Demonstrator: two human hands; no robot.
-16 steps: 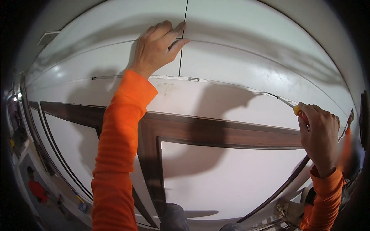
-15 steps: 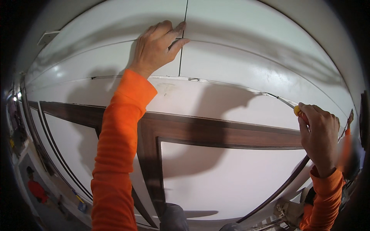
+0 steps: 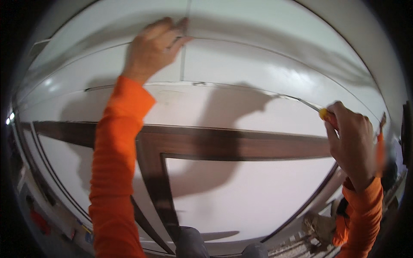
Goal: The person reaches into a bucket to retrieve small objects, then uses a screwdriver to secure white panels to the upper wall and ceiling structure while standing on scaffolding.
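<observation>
The right fingers (image 3: 344,111) grip a screwdriver (image 3: 324,114), its shaft (image 3: 309,104) reaching up-left beyond them; the left fingers (image 3: 157,30), blurred, seem parted beside a vertical seam (image 3: 183,64).

The left hand (image 3: 152,49) is smeared by motion, so whether it touches the vertical seam (image 3: 183,66) cannot be told. The right hand (image 3: 352,139) covers most of the screwdriver (image 3: 310,105)'s handle; its tip is too small to make out. The lower edge crops the left sleeve (image 3: 114,172), right sleeve (image 3: 363,210) and knees (image 3: 191,243). A figure in red (image 3: 39,221), lower left, is dim and blurred.
</observation>
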